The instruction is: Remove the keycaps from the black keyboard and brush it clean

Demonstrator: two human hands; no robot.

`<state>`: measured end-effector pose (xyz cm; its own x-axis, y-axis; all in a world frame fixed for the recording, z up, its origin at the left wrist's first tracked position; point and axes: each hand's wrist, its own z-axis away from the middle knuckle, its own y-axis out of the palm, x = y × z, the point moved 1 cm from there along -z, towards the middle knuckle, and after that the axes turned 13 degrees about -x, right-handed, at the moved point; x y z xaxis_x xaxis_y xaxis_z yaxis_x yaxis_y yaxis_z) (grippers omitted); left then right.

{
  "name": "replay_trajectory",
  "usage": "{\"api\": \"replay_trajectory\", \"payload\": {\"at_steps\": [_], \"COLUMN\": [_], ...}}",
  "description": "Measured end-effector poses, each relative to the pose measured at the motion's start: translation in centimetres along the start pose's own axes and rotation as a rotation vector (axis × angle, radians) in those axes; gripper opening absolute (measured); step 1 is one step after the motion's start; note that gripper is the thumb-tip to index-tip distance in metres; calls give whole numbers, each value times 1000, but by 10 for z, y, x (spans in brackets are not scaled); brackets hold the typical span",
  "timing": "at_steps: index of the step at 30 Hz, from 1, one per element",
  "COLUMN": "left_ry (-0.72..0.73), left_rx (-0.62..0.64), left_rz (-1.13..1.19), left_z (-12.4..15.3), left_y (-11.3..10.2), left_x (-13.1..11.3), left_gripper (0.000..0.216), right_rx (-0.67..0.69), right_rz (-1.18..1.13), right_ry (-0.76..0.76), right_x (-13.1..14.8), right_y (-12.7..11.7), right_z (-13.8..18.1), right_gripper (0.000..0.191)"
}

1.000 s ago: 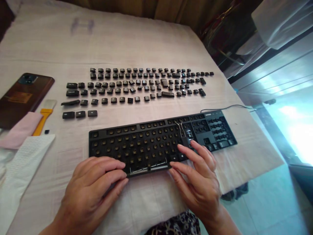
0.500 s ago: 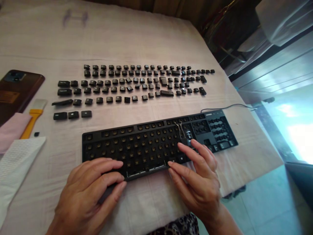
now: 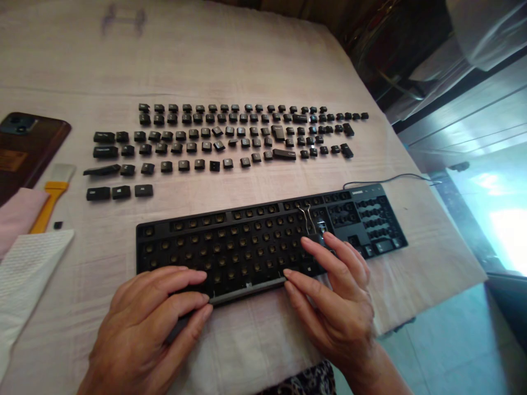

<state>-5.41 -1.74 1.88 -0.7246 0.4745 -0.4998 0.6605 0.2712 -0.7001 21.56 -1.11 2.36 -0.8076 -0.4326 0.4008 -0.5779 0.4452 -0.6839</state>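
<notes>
A black keyboard (image 3: 247, 241) lies across the table with most of its keycaps off and the sockets bare. My left hand (image 3: 156, 318) is closed at its front edge, thumb and index finger pinched together. My right hand (image 3: 333, 291) pinches near the same edge farther right, its other fingers reaching over the keyboard. Between the two pinches runs a long narrow grey-black bar, which looks like the space bar (image 3: 249, 291); the fingers cover its ends. A wire keycap puller (image 3: 308, 222) rests on the keyboard beside my right fingertips.
Rows of loose black keycaps (image 3: 185, 148) lie behind the keyboard. At left are a phone (image 3: 33, 142), a yellow-handled brush (image 3: 50, 197), a pink cloth (image 3: 22, 219), a white tissue (image 3: 33, 274) and a small black piece (image 3: 58, 225). A cable (image 3: 387, 179) trails right.
The long bar between my hands has turned, showing a grey face where a thin bright wire line was visible. Both hands keep nearly the same places; the view has shifted slightly.
</notes>
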Motion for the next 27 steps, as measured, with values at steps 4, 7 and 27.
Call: {"api": "replay_trajectory", "payload": {"at_steps": [4, 7, 27], "left_ry": [4, 4, 34], "left_rx": [-3, -1, 23], "left_rz": [2, -6, -49], "left_z": [-1, -3, 5], "left_y": [-1, -1, 0], "left_x": [-1, -2, -2], "left_gripper": [10, 10, 17], "right_rx": [6, 7, 130], "right_rz": [5, 9, -21], "right_ry": [-3, -14, -91], "right_x": [0, -1, -2], "right_y": [0, 0, 0], "right_z": [0, 0, -2], "right_gripper": [13, 12, 9]}}
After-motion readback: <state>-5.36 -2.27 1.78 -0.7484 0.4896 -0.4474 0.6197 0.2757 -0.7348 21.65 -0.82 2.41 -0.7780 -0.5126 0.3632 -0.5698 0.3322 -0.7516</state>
